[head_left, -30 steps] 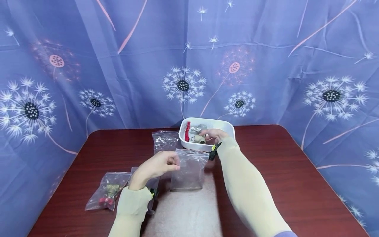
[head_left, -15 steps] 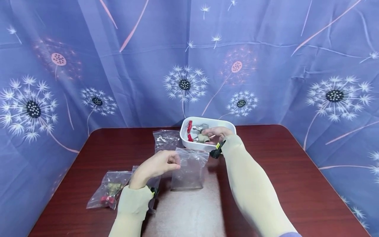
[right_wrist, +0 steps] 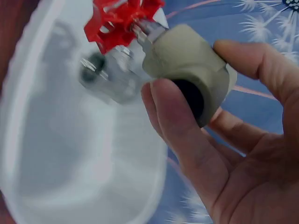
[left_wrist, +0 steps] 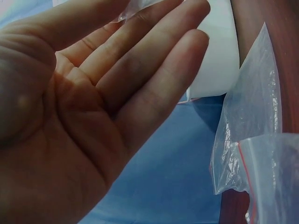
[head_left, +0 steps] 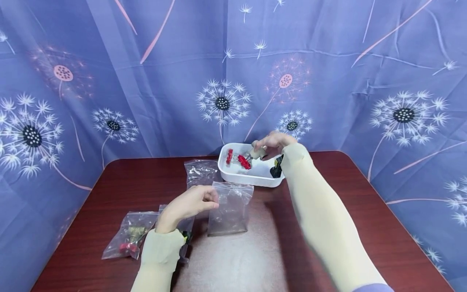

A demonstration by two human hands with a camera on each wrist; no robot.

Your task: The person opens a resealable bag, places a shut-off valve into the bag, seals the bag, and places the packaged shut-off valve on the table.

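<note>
My right hand (head_left: 275,142) pinches the tan body of a valve (right_wrist: 187,60) between thumb and fingers, above the white tray (head_left: 251,181). Its red handwheel points down and to the left in the head view. A second valve (right_wrist: 110,77), greyish and blurred, lies in the tray; its red handwheel (head_left: 229,156) shows at the tray's left end. In front of the tray, my left hand (head_left: 189,205) pinches the upper left edge of a clear zip bag (head_left: 229,215), which hangs upright with nothing visible inside. In the left wrist view only a strip of plastic (left_wrist: 140,7) shows beyond the fingers.
At the left of the brown table (head_left: 328,211) lies a zip bag (head_left: 133,237) containing a red-handled valve. Another bag (head_left: 186,227) is partly hidden beneath my left wrist. Behind my left hand lies a flat clear bag (head_left: 202,172). A blue patterned curtain (head_left: 164,113) borders the table.
My right hand has lifted one valve from the tray, moving up and slightly right, and the valve has turned. My left hand holds the bag in the same place.
</note>
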